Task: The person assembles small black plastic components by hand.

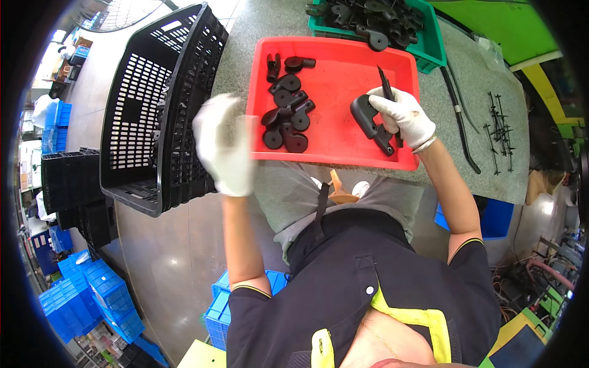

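Observation:
My right hand (404, 118), in a white glove, is over the right side of a red tray (334, 44). Its fingers are closed on a black curved plastic part (363, 118), shaped like a handle, whose lower end points down and right. A thin black pointed piece (384, 80) sticks up from the same grip; what kind it is I cannot make out. My left hand (224, 147), also gloved, is smeared by motion between the tray's left rim and a black crate (179, 116). Several black rounded plastic joints (287, 97) lie in the tray's left half.
Behind the tray stands a green bin (437, 40) heaped with black plastic parts (379, 18). On the grey table (451, 141) to the right lie a black bent tube (461, 126) and several thin black rods (500, 132). Blue crates (104, 288) are on the floor at left.

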The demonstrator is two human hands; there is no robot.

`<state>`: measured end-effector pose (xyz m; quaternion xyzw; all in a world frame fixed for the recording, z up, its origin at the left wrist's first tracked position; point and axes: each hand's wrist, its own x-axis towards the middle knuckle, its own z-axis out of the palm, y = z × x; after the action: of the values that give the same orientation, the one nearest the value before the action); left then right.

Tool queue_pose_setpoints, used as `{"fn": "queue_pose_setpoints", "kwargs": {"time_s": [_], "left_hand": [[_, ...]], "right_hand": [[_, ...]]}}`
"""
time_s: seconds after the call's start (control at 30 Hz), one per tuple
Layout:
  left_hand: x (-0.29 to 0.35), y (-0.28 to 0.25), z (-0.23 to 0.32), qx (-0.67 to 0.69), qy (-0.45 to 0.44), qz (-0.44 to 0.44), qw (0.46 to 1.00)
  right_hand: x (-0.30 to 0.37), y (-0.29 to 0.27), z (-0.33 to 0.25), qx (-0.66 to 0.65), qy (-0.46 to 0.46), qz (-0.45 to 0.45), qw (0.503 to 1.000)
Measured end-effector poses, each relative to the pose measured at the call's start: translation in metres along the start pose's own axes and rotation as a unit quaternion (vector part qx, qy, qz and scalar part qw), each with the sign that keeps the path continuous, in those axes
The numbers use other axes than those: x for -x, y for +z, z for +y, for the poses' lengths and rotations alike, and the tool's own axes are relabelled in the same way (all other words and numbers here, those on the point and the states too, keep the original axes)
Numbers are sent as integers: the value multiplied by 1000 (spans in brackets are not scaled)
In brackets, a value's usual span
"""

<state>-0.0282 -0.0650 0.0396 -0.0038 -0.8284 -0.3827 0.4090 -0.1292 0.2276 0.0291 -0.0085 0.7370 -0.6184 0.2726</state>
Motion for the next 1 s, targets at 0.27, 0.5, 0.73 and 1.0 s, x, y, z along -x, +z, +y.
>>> {"fn": "queue_pose_setpoints", "kwargs": {"time_s": [0.27, 0.5, 0.73, 1.0], "left_hand": [[57, 83, 51, 204, -20, -164, 965], [67, 94, 61, 267, -74, -170, 946], [64, 91, 53, 450, -374, -113, 803], [64, 89, 55, 525, -407, -92, 742]], "right_hand": [[9, 33, 7, -223, 90, -116, 964], [17, 47, 6, -228, 75, -83, 967], [34, 36, -3, 115, -185, 15, 976], [44, 41, -7, 342, -372, 53, 861]]}}
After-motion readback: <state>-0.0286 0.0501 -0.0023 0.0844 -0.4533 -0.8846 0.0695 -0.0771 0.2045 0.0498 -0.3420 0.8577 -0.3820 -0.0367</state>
